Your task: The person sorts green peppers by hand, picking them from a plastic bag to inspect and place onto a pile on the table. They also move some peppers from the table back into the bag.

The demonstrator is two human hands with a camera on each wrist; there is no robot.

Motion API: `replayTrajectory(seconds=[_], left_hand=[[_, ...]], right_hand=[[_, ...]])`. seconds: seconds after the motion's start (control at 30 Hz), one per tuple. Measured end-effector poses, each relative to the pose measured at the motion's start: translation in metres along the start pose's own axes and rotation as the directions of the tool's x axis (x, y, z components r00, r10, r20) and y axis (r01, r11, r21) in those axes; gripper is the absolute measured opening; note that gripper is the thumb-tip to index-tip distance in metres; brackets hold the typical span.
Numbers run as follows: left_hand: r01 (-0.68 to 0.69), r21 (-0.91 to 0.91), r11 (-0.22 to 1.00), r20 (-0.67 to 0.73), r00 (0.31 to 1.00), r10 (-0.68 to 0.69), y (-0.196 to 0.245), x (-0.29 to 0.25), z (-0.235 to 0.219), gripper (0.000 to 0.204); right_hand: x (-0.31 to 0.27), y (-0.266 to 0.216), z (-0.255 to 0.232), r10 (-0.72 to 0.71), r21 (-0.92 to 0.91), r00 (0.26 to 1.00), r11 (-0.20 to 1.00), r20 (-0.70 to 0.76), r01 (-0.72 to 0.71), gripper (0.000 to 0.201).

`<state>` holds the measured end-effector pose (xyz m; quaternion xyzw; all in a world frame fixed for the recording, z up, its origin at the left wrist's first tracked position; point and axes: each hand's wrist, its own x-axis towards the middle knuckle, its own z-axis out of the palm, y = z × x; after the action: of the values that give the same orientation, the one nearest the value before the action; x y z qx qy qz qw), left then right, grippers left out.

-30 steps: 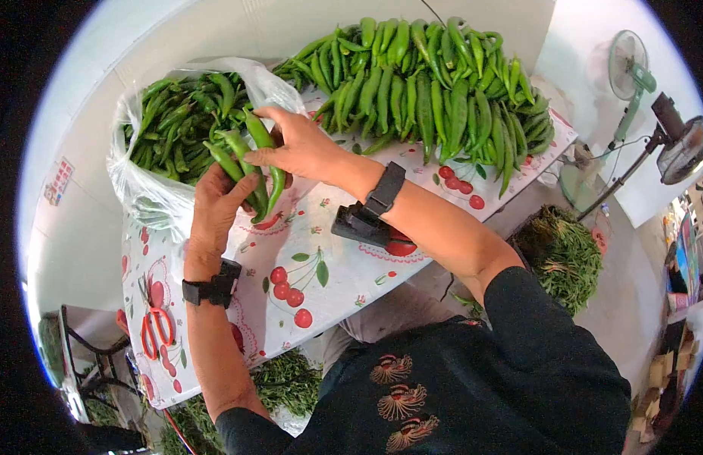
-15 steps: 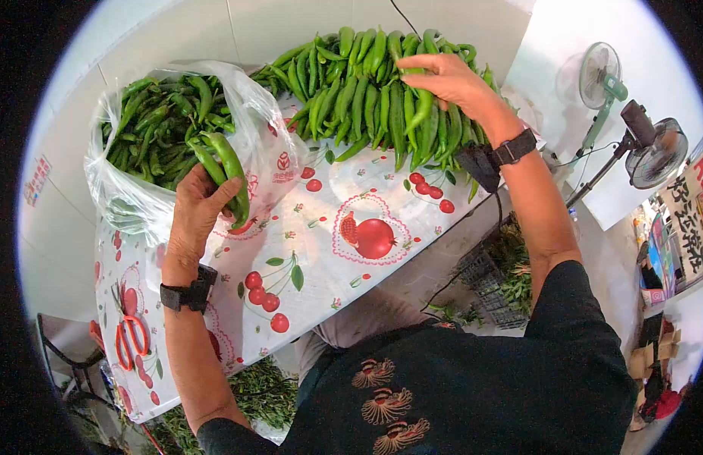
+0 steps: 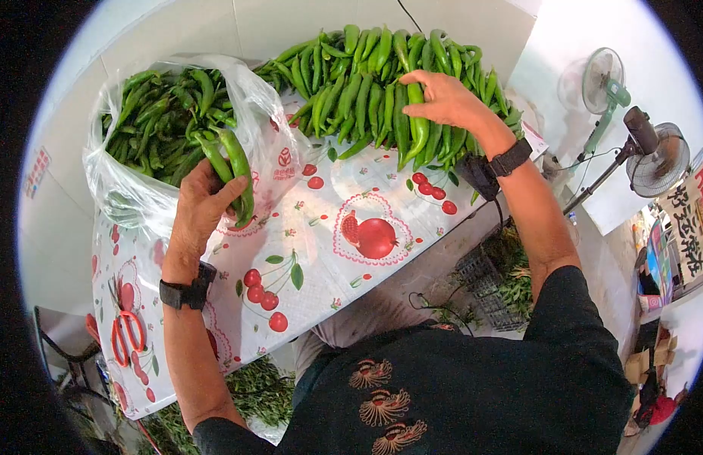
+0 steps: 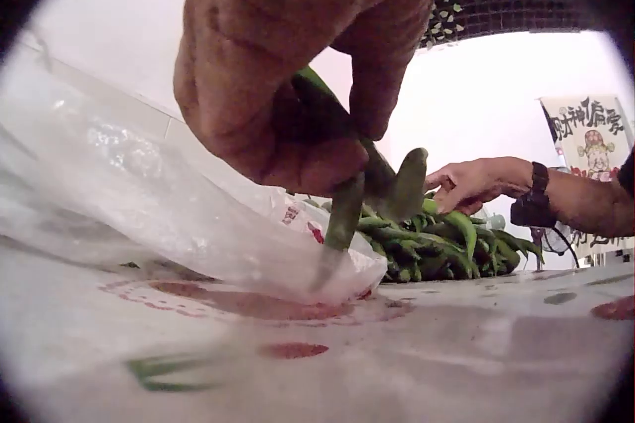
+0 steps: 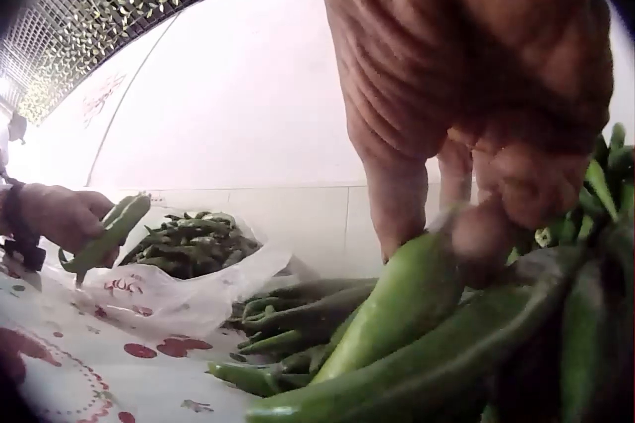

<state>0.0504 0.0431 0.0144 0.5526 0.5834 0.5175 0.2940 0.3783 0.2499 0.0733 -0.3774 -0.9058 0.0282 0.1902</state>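
Note:
My left hand (image 3: pixel 196 206) grips a small bunch of long green peppers (image 3: pixel 240 168) beside the near edge of a clear plastic bag (image 3: pixel 279 133). Darker green peppers (image 3: pixel 166 125) fill that bag. In the left wrist view, curled fingers and thumb (image 4: pixel 288 145) close round the held peppers, whose ends stick out below. Across the table, my right hand (image 3: pixel 451 105) pinches one light green pepper (image 3: pixel 417 133) at the front of a big pepper pile (image 3: pixel 355 95). The right wrist view shows its fingertips at the upper end of this pepper (image 5: pixel 397 319), which still lies against its neighbours.
A cherry-patterned cloth (image 3: pixel 321 220) covers the table. Red-handled scissors (image 3: pixel 128 337) lie at its left edge. Two fans (image 3: pixel 659 163) stand at the right, and a black crate (image 3: pixel 488 284) with greenery sits below the table's right side.
My right hand has left the peppers in the left hand, moved right to the pile and taken hold of a pepper there. The left hand stays by the bag with its peppers.

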Motion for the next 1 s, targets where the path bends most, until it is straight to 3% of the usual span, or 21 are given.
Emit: replayTrajectory(seconds=[0.03, 0.1, 0.2, 0.53, 0.77, 0.83, 0.93, 1.0], left_hand=[[0.019, 0.035, 0.999, 0.028, 0.999, -0.02, 0.0, 0.0, -0.001, 0.027], [0.02, 0.027, 0.999, 0.033, 0.999, -0.021, 0.0, -0.001, 0.0, 0.028], [0.023, 0.021, 1.0, 0.034, 0.999, -0.024, 0.002, -0.001, 0.001, 0.028], [0.045, 0.032, 0.998, 0.042, 0.998, -0.046, -0.003, 0.001, -0.001, 0.031], [-0.012, -0.008, 1.0, -0.02, 1.0, 0.012, 0.001, -0.001, 0.004, 0.026], [0.026, 0.05, 0.998, 0.044, 0.999, -0.028, 0.003, -0.002, 0.001, 0.035], [-0.03, 0.008, 1.0, -0.004, 1.0, 0.03, 0.0, -0.001, 0.003, 0.027], [-0.021, -0.03, 0.999, -0.005, 1.0, 0.021, 0.003, -0.003, 0.002, 0.027]], right_hand=[[-0.001, -0.003, -0.002, 0.002, 0.001, 1.0, 1.0, 0.002, -0.002, 0.056], [-0.002, -0.009, -0.008, 0.233, 0.192, 0.961, 0.946, 0.15, -0.26, 0.06], [0.003, 0.003, 0.0, 0.195, 0.276, 0.972, 0.935, 0.129, -0.224, 0.061], [0.027, 0.007, -0.003, 0.154, 0.194, 0.975, 0.964, 0.159, -0.184, 0.06], [0.066, 0.01, 0.024, 0.222, 0.413, 0.955, 0.864, 0.197, -0.287, 0.065], [0.066, 0.008, 0.029, 0.224, 0.487, 0.957, 0.825, 0.185, -0.287, 0.062], [0.063, 0.008, 0.029, 0.181, 0.433, 0.969, 0.87, 0.167, -0.237, 0.06], [0.058, 0.006, 0.031, 0.243, 0.354, 0.959, 0.892, 0.145, -0.279, 0.053]])
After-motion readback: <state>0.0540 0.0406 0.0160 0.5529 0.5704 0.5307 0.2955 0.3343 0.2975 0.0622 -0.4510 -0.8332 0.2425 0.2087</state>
